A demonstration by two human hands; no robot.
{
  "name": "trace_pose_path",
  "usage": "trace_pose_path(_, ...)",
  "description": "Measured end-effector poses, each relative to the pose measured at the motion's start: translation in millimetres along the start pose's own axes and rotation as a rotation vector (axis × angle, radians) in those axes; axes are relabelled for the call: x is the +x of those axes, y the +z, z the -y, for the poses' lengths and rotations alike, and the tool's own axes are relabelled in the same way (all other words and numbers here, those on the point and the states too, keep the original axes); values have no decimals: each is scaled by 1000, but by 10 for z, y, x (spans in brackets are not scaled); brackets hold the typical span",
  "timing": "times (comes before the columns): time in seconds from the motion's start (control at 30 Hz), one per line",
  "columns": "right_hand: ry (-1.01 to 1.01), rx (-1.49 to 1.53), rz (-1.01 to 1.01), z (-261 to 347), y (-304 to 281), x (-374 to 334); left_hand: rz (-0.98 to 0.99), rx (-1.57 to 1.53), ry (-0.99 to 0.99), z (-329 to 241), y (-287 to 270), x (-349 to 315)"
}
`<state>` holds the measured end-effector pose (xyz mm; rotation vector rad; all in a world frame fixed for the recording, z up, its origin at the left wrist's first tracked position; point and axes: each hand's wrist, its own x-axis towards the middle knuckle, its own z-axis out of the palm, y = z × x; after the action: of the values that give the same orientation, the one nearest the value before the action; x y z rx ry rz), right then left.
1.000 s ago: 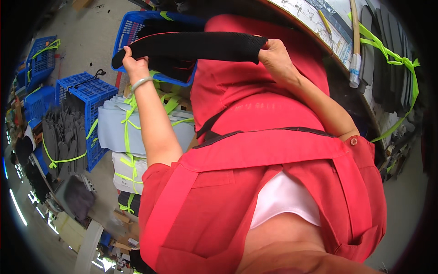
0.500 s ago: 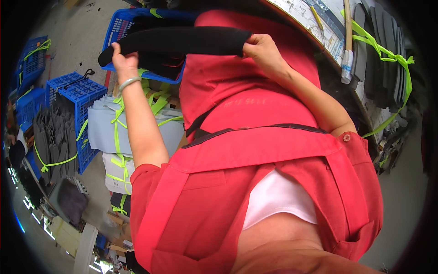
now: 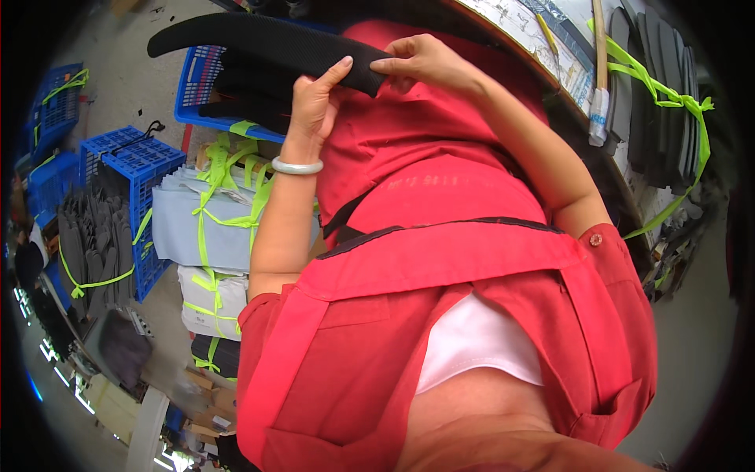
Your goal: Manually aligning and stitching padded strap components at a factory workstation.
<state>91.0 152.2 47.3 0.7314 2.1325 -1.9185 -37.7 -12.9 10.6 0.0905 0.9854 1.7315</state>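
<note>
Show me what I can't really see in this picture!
In the head view:
- Bare left hand: most fingers are hidden behind the long, curved, black textured strip.
- Flat black pieces in the blue plastic lattice basket: the strip covers some, so I can't count them.
- Blue plastic crate, far left: its outer side fades into the dark fisheye rim.

A grey floor (image 3: pixel 161 86) spreads across the upper left of the frame, dotted with small dark scraps and crossed by a red line (image 3: pixel 186 139); more grey floor shows at the lower right; a worktable (image 3: pixel 503 12) with a marked whitish top runs slantwise through the upper right; at the lower left stand a dark padded seat (image 3: pixel 123 348) and a pale beam (image 3: pixel 149 429); bright light streaks (image 3: pixel 83 402) line the far-left rim.
</note>
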Motion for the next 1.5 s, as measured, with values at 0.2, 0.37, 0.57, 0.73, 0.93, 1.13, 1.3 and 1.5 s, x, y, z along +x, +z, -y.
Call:
trace_pose_path(0.2,-140,-225,-246,-21,267,73,37,2,-52,185,-14,-110)
trace_pose_path(0.37,9,-166,-119,127,381,85,-63,-17,54,167,-132,-174)
trace_pose_path(0.57,49,-60,-67,-99,488,139,-224,-27,-30,363,-964,-226)
trace_pose_path(0.73,77,-47,-60,-123,457,220,-441,-12,-171,701,-1702,38)
trace_pose_path(0.93,92,-26,-43,-86,519,304,-561,77,-221,746,-2364,521)
trace_pose_path(1.13,90,-20,-39,17,527,287,-520,333,-3,414,-1893,594)
trace_pose_path(1.3,55,85,-54,-208,359,239,7,276,477,-785,87,-236)
trace_pose_path(1.5,-43,60,-17,-101,424,188,999,-188,951,-1525,1437,-1771)
